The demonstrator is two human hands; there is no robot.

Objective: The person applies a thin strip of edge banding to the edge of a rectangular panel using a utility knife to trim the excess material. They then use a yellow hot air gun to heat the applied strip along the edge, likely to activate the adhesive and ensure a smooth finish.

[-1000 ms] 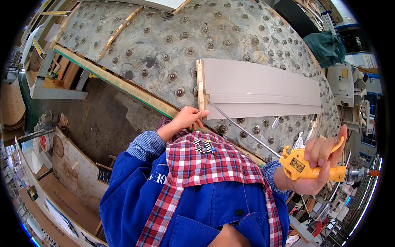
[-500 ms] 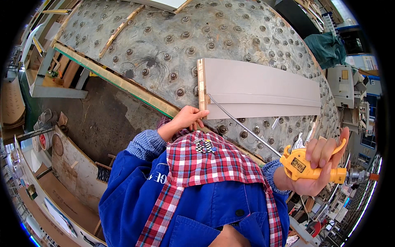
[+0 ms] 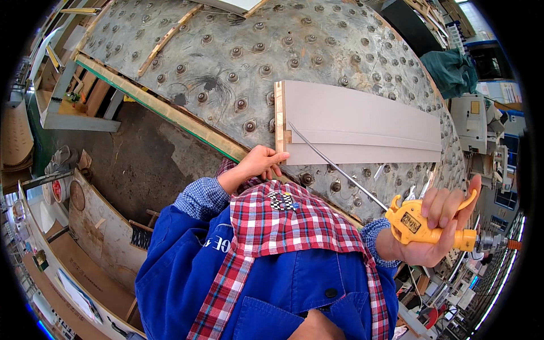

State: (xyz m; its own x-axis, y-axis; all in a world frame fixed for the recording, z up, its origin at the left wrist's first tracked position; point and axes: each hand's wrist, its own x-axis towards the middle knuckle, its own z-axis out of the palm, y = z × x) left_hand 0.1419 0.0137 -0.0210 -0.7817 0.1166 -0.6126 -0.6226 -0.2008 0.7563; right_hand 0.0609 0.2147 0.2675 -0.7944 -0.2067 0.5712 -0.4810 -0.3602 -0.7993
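A light grey panel (image 3: pixel 362 116) with a raised seam lies on the metal table, its left end edged by a bare wooden strip (image 3: pixel 279 113). My left hand (image 3: pixel 262 162) grips the near left corner of the panel, thumb on top and the other fingers curled below. In my right hand (image 3: pixel 439 229) is a yellow air blow gun (image 3: pixel 412 222), the fingers wrapped round its body and lever. Its long, slightly bent metal nozzle (image 3: pixel 345 175) reaches across the panel, with the tip over the face near the wooden strip. Whether the tip touches is unclear.
Roller balls stud the metal table (image 3: pixel 215 62), which has a wooden edge with a green border (image 3: pixel 164 110). A thin wooden strip (image 3: pixel 167 41) and another white panel (image 3: pixel 235 4) lie at the far side. A wooden cart (image 3: pixel 93 226) stands on the left; green cloth (image 3: pixel 450 72) hangs far right.
The nozzle tip has shifted slightly away from me, from beside the wooden strip further up the panel face. My left hand keeps its hold on the corner.
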